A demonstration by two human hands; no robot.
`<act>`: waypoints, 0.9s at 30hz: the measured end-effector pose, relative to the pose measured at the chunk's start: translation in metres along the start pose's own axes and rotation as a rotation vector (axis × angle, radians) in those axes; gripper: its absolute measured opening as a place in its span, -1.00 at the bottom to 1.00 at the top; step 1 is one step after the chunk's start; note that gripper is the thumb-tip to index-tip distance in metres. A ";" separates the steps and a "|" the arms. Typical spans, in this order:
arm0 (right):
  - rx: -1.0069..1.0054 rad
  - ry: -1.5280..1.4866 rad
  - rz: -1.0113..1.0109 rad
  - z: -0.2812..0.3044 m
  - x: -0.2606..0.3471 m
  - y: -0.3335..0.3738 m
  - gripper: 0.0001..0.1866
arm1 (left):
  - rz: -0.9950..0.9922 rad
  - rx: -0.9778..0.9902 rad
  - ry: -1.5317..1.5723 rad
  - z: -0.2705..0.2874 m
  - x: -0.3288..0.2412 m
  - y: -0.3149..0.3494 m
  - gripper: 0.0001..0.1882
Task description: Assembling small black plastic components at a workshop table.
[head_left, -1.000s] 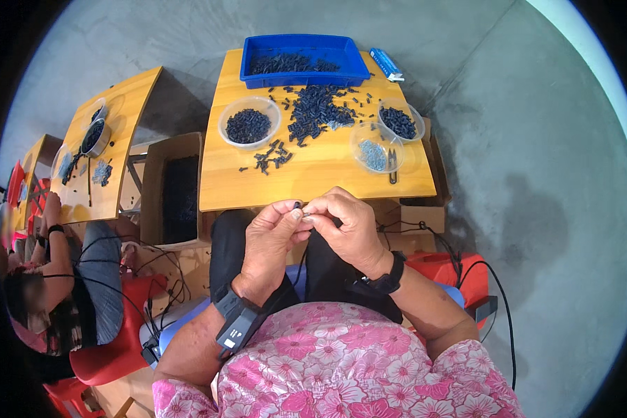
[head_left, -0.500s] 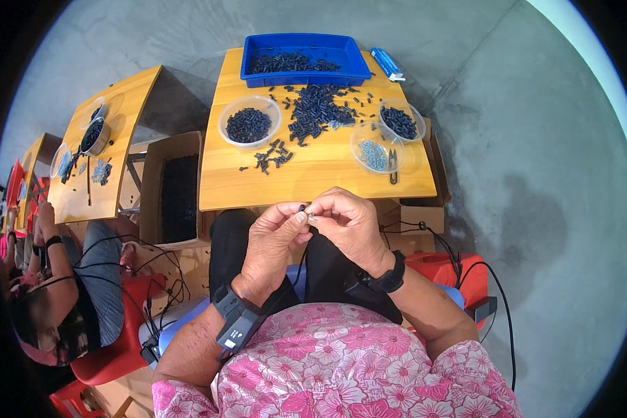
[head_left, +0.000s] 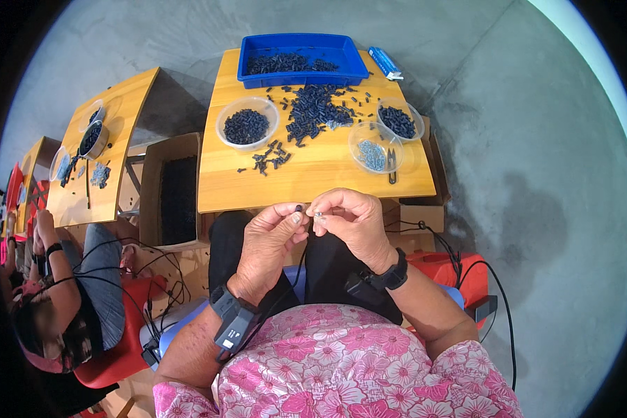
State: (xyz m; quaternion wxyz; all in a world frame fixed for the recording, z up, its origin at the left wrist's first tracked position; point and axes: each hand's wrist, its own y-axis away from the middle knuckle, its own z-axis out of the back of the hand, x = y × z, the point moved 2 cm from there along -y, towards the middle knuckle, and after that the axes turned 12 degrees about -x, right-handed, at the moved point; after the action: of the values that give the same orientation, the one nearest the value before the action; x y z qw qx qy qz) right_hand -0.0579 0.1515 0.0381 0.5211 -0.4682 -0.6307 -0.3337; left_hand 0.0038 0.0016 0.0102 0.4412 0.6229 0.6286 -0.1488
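My left hand (head_left: 270, 240) pinches a small dark part (head_left: 299, 207) at its fingertips, just below the near edge of the wooden table (head_left: 313, 174). My right hand (head_left: 352, 221) holds a tiny pale metal piece (head_left: 319, 214) right beside it, the two hands almost touching. Both wrists wear black bands with devices. On the table lie a heap of small dark parts (head_left: 313, 108), a clear bowl of dark parts (head_left: 246, 125) at left, and a second bowl of dark parts (head_left: 398, 120) at right.
A blue tray (head_left: 303, 59) with dark parts stands at the table's far edge. A clear bowl of pale pieces (head_left: 373, 153) and small snips (head_left: 391, 166) lie at right. A cardboard box (head_left: 171, 188) stands left. Another person (head_left: 63, 299) sits at a neighbouring table (head_left: 111, 139).
My hands have stayed together in front of the table edge; the fingertips have shifted slightly apart, showing the dark part and the pale piece separately.
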 end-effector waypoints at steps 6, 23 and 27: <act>-0.015 0.118 0.076 0.007 0.003 -0.002 -0.87 | -0.101 -0.040 -0.208 0.000 -0.004 0.001 -0.86; 0.031 0.647 0.627 0.003 0.016 -0.004 -0.78 | -0.223 0.012 -0.409 -0.003 -0.006 0.003 -0.87; 0.051 0.669 0.629 0.002 0.014 -0.002 -0.79 | -0.197 -0.016 -0.404 0.000 -0.003 0.001 -0.87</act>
State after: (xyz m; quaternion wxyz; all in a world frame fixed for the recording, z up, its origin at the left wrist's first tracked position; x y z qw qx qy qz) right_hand -0.0608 0.1555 0.0511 0.7834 -0.4905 -0.2633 -0.2764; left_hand 0.0045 0.0000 0.0123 0.5463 0.5127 0.5864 -0.3079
